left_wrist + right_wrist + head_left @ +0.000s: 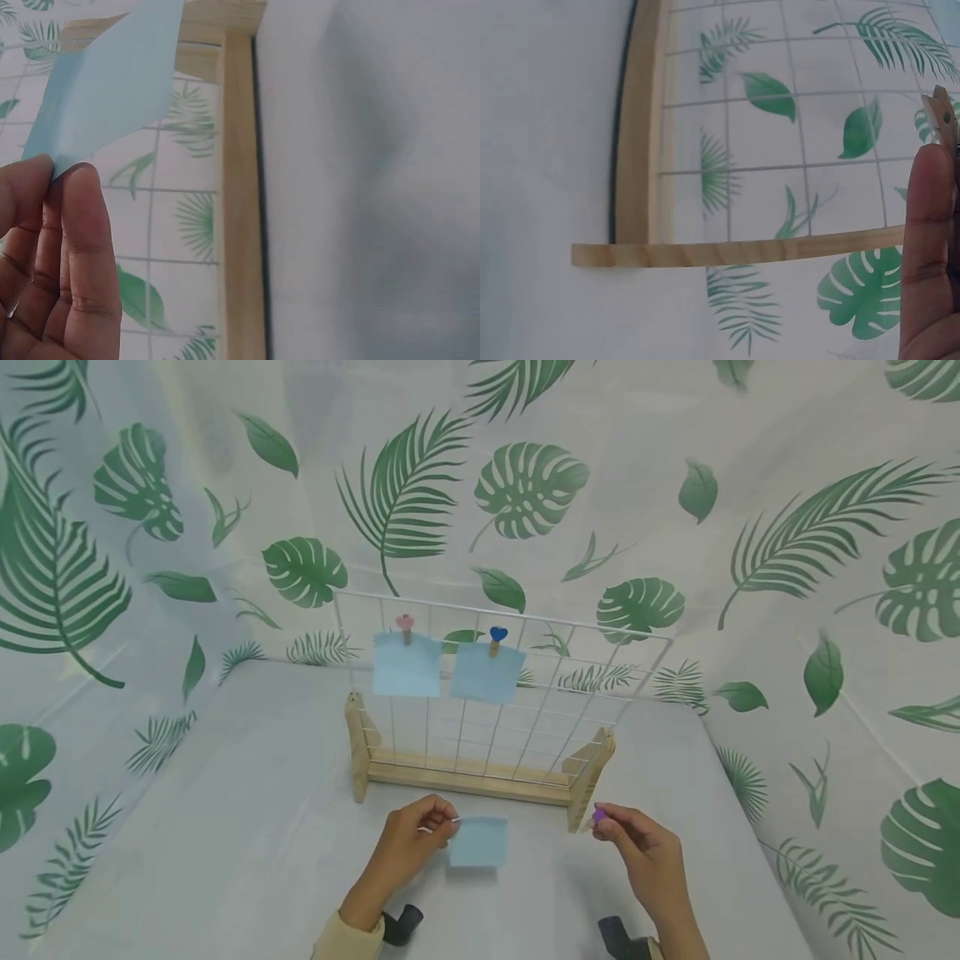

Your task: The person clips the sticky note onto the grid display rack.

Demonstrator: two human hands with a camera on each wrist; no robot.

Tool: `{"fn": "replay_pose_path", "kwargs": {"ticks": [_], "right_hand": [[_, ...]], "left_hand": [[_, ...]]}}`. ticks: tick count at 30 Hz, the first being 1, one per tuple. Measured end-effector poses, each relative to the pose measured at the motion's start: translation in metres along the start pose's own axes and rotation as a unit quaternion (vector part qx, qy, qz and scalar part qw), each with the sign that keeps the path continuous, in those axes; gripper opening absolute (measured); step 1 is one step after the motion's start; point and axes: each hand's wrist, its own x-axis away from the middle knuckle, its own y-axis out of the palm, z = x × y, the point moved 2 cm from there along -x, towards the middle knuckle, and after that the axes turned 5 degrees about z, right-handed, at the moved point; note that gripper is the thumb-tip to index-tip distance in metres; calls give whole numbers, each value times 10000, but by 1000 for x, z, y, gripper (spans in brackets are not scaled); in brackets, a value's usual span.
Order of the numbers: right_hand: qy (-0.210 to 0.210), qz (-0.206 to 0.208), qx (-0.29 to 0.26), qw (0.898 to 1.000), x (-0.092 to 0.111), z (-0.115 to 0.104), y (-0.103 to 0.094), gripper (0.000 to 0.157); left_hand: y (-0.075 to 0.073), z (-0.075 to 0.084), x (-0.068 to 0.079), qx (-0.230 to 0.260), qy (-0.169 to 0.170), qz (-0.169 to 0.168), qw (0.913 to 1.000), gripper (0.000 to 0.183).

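Observation:
Between thumb and fingers my left hand [412, 843] pinches one corner of a light blue paper note [478, 843], which hangs above the table. The same note [112, 90] looks slightly bent in the left wrist view. My right hand [645, 852] pinches a small wooden clothespin with a purple top [598, 816], close to the rack's right foot. In the right wrist view the tip of the clothespin [943, 116] shows beside a finger. A white wire grid rack [480, 735] on a wooden base stands beyond both hands.
Two blue notes hang on the grid: the left note [407, 668] under a pink heart clothespin [405, 625], the right note [487, 675] under a blue heart clothespin [498, 635]. The white table [247, 827] meets leaf-patterned sheeting [645, 410] at the back and sides.

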Motion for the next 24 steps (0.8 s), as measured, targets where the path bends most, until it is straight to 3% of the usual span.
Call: {"fn": "replay_pose_path", "kwargs": {"ticks": [9,19,24], "right_hand": [[-62,-206,-385,9990,-11,-12,-3,18],[119,-175,-360,9991,-22,-28,-6,18],[-102,-260,-194,9994,-27,-32,-7,19]], "left_hand": [[1,17,-5,357,26,-123,9993,7],[2,30,-11,288,309,-109,9990,5],[0,37,-14,384,286,-4,9989,5]]}}
